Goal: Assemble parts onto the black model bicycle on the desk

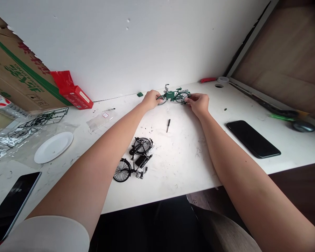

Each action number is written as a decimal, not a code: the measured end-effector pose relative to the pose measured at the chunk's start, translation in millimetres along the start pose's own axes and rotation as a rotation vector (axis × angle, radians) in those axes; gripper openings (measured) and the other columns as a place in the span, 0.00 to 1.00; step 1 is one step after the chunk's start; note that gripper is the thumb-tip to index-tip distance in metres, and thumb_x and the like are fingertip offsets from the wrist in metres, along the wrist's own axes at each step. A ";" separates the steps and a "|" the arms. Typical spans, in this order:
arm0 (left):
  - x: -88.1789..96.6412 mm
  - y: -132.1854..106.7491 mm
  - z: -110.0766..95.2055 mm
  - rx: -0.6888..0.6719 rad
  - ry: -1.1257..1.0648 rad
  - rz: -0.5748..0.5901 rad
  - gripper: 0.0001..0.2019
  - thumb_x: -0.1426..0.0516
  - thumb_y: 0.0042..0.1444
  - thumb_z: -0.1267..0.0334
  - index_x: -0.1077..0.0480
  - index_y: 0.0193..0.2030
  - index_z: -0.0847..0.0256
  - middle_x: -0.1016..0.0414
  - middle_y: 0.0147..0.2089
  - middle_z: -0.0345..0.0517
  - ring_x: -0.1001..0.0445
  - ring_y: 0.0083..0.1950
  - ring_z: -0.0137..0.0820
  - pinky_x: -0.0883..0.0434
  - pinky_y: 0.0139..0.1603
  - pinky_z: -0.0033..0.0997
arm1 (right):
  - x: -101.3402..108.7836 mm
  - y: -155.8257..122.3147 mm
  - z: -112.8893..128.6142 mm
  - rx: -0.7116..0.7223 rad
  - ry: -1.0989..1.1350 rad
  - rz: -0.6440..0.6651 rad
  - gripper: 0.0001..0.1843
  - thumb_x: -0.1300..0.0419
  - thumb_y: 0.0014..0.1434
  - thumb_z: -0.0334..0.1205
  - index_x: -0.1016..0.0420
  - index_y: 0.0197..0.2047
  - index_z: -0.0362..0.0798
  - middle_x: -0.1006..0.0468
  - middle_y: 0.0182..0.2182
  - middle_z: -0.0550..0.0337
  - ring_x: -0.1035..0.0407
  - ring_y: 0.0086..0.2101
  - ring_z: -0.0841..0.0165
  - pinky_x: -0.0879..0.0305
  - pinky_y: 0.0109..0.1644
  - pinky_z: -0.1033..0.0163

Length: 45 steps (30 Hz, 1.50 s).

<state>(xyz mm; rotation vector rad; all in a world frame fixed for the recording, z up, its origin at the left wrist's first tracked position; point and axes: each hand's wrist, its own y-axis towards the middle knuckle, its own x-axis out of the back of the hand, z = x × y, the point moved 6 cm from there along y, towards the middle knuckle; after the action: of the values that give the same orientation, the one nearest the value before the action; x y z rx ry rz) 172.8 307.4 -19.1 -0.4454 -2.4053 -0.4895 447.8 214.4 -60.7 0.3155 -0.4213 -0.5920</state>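
A small green model bicycle [174,95] stands upright near the far edge of the white table [183,157]. My left hand [151,99] is closed on its front wheel end. My right hand [198,102] pinches its rear wheel end. A black model bicycle [134,160] lies on its side nearer to me, between my forearms. A small black screwdriver [168,125] lies between the two models.
A black phone [252,138] lies at the right, another phone [12,204] at the front left. A white plate [53,147], plastic part frames [39,120], a red box [74,93] and a cardboard box [18,75] stand at the left. A mouse [303,126] sits far right.
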 end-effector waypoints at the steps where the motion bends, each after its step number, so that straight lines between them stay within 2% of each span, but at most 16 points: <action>1: 0.0 -0.2 2.7 0.000 -0.020 0.005 0.08 0.27 0.51 0.69 0.21 0.34 0.59 0.24 0.38 0.46 0.25 0.46 0.42 0.28 0.56 0.46 | 0.5 -1.4 3.1 0.017 -0.027 0.004 0.15 0.23 0.54 0.50 0.17 0.33 0.48 0.20 0.26 0.55 0.27 0.29 0.61 0.17 0.42 0.44; 3: -0.1 -1.0 8.9 -0.005 -0.062 0.019 0.08 0.27 0.51 0.68 0.20 0.35 0.60 0.22 0.38 0.47 0.24 0.46 0.41 0.26 0.55 0.44 | 0.8 -4.6 10.1 0.049 -0.081 0.014 0.19 0.24 0.56 0.53 0.23 0.25 0.50 0.26 0.21 0.59 0.32 0.26 0.63 0.19 0.42 0.47; 5: -0.5 -2.7 15.5 -0.014 -0.111 0.040 0.07 0.28 0.52 0.66 0.18 0.38 0.60 0.20 0.38 0.47 0.23 0.45 0.40 0.25 0.52 0.42 | 0.6 -7.7 15.6 0.053 -0.098 0.021 0.21 0.26 0.56 0.53 0.26 0.24 0.51 0.29 0.20 0.60 0.34 0.26 0.64 0.22 0.40 0.49; 9: -1.2 -7.6 25.7 -0.036 -0.203 0.066 0.11 0.29 0.53 0.61 0.16 0.42 0.61 0.15 0.42 0.50 0.22 0.43 0.38 0.24 0.46 0.38 | -1.5 -11.9 23.8 0.069 -0.091 0.041 0.18 0.27 0.53 0.55 0.21 0.27 0.51 0.24 0.22 0.57 0.30 0.28 0.60 0.24 0.39 0.51; 11: -1.6 -9.6 28.7 -0.052 -0.237 0.060 0.12 0.28 0.53 0.58 0.16 0.41 0.61 0.14 0.45 0.50 0.21 0.44 0.38 0.24 0.45 0.37 | -1.9 -12.8 26.2 0.083 -0.097 0.048 0.17 0.28 0.53 0.56 0.19 0.30 0.50 0.21 0.24 0.56 0.28 0.30 0.58 0.24 0.39 0.51; 14: -4.8 -12.4 33.4 -0.077 -0.275 0.046 0.14 0.29 0.54 0.55 0.15 0.42 0.61 0.14 0.46 0.50 0.22 0.45 0.38 0.25 0.45 0.37 | -1.3 -13.7 26.5 0.074 -0.140 0.053 0.19 0.28 0.53 0.58 0.21 0.28 0.51 0.20 0.24 0.56 0.29 0.30 0.59 0.25 0.39 0.52; 21: -13.1 -23.3 46.4 -0.109 -0.381 -0.054 0.14 0.31 0.58 0.55 0.15 0.44 0.63 0.10 0.47 0.51 0.17 0.46 0.41 0.28 0.47 0.36 | 1.4 -16.4 26.5 0.043 -0.183 0.077 0.20 0.26 0.56 0.60 0.20 0.30 0.51 0.18 0.27 0.54 0.26 0.32 0.58 0.26 0.40 0.53; 26: -14.7 -27.2 45.7 -0.142 -0.370 -0.075 0.10 0.31 0.59 0.56 0.15 0.41 0.61 0.13 0.39 0.46 0.19 0.43 0.40 0.29 0.44 0.34 | 3.5 -16.6 27.1 0.049 -0.234 0.064 0.16 0.26 0.59 0.53 0.20 0.31 0.50 0.16 0.29 0.53 0.23 0.34 0.57 0.24 0.46 0.50; 31: -13.7 -29.8 41.3 -0.140 -0.360 -0.088 0.10 0.29 0.57 0.55 0.16 0.37 0.60 0.19 0.34 0.43 0.20 0.43 0.40 0.27 0.43 0.33 | 5.6 -18.1 27.9 0.010 -0.212 0.013 0.13 0.23 0.56 0.49 0.16 0.36 0.50 0.13 0.32 0.52 0.19 0.36 0.54 0.21 0.48 0.47; 39: -10.1 -34.6 35.6 -0.178 -0.309 -0.089 0.05 0.33 0.58 0.62 0.16 0.38 0.61 0.17 0.35 0.42 0.22 0.39 0.37 0.28 0.43 0.34 | 5.9 -19.7 30.7 0.026 -0.214 0.003 0.14 0.20 0.52 0.46 0.16 0.34 0.50 0.13 0.32 0.53 0.19 0.36 0.55 0.22 0.46 0.49; 45: -7.2 -41.7 28.1 -0.206 -0.223 -0.110 0.09 0.35 0.61 0.64 0.15 0.44 0.61 0.11 0.44 0.48 0.18 0.42 0.39 0.25 0.46 0.37 | 4.3 -18.5 30.2 0.029 -0.229 0.020 0.16 0.19 0.52 0.48 0.20 0.32 0.51 0.15 0.30 0.55 0.21 0.34 0.57 0.24 0.43 0.51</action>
<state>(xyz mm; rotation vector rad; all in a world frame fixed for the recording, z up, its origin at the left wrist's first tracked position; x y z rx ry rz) 145.7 282.1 -53.9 -0.4803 -2.6154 -0.7779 428.2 192.3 -40.7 0.2714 -0.6533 -0.6048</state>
